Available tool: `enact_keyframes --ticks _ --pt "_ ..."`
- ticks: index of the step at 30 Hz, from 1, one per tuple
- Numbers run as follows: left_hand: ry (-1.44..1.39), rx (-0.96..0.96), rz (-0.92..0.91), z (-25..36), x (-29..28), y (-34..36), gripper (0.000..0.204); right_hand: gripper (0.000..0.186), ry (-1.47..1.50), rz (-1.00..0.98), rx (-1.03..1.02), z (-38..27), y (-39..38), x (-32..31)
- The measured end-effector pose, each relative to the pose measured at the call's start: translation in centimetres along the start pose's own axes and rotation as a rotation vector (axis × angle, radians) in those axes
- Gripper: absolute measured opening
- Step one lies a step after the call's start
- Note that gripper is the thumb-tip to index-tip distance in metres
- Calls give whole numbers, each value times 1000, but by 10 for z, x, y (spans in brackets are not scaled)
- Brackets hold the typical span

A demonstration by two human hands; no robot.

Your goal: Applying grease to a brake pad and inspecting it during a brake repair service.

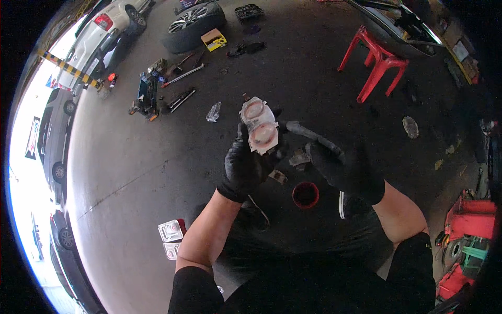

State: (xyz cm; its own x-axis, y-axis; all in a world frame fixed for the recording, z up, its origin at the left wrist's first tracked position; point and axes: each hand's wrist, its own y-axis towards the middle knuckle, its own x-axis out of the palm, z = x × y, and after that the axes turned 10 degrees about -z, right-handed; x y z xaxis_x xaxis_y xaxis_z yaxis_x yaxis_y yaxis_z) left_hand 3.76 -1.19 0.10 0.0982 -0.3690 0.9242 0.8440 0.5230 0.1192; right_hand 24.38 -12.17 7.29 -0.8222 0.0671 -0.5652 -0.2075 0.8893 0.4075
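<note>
My left hand point(246, 162), in a black glove, is closed around a brake pad point(260, 125). The pad's pale metal back faces up and carries two round reddish ring marks. To its right is my right hand point(345, 165), also gloved in black, with the index finger stretched toward the pad and smeared grey. A small gap separates that fingertip from the pad, and I see nothing held in this hand. Below the hands, a red round container point(305, 195) with dark contents stands on the floor. Near it lie a small brownish block point(278, 177) and a grey flat piece point(299, 158).
Two white blister packs point(170, 230) lie by my left forearm. Crumpled clear plastic point(213, 112), a toolbox point(148, 94) and wrenches point(183, 99) lie farther left. A wheel point(193, 23) and yellow box point(214, 40) are ahead; a red stool point(374, 60) and red jack point(470, 220) are right.
</note>
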Motion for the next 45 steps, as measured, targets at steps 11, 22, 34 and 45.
enact_keyframes --ticks 11,22,34,45 --pt "104 44 30 -12 -16 10 53 34 39 -7 8 22 -2 14" --pt "-54 111 -159 -15 -30 14 40 33 -6 -62 89 45 -14 23" --pt "-53 185 122 -11 -14 9 45 40 -247 -104 1 12 2 25" --pt "-59 148 114 -16 -13 10 50 58 -160 -86 43 29 -2 27"
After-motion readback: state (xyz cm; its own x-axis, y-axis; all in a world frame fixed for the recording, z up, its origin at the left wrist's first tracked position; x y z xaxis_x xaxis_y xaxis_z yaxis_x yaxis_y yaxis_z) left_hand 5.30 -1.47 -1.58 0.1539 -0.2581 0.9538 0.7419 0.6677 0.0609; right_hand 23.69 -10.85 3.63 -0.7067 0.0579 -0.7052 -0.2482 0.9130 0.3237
